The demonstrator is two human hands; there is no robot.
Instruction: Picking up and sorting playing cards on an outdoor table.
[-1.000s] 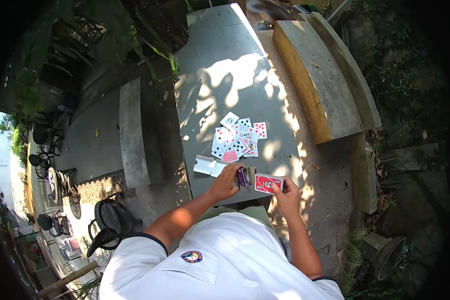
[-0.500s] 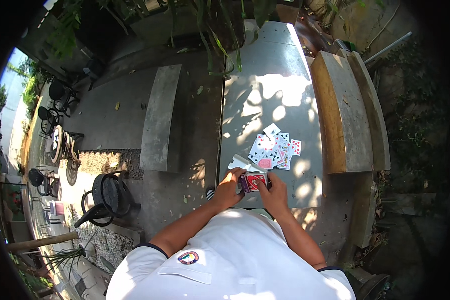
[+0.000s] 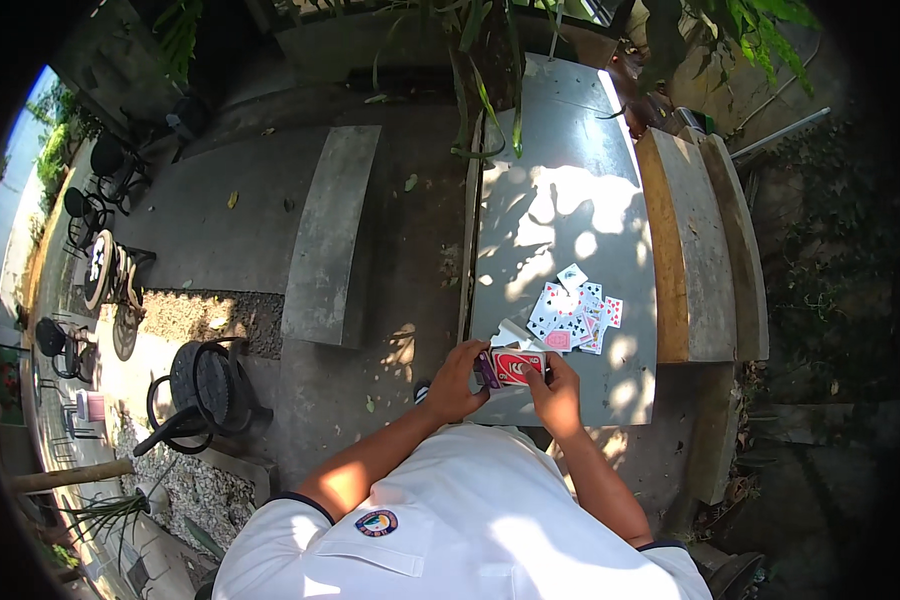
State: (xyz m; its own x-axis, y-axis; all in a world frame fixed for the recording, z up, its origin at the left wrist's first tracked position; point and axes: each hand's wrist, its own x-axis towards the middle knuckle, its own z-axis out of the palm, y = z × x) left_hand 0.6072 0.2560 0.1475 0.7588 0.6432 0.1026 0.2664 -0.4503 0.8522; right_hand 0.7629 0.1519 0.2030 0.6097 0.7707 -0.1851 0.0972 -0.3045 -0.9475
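Observation:
At the near end of the grey table, my left hand (image 3: pixel 457 384) is closed round a small dark purple card box (image 3: pixel 487 370). My right hand (image 3: pixel 557 397) grips a stack of cards (image 3: pixel 517 367) with a red face on top, its thumb lying over the front. The stack's left end meets the box; whether part of it sits inside I cannot tell. Just beyond my hands, playing cards (image 3: pixel 560 312) lie in a loose, overlapping pile, mostly face up, one with a pink back (image 3: pixel 557 341). A white card box or flap (image 3: pixel 511 333) rests beside the pile, partly hidden by my left hand.
The long grey table (image 3: pixel 610 390) stretches away, dappled with sunlight. Stone benches stand to its left (image 3: pixel 332 240) and right (image 3: pixel 685 250). Leaves (image 3: pixel 490 100) hang over its far end. A black metal chair (image 3: pixel 205 395) stands at the left.
The table and cards have shifted right in the picture as the view turned. The red-faced stack now shows more of its face, between my hands. Both hands keep their hold.

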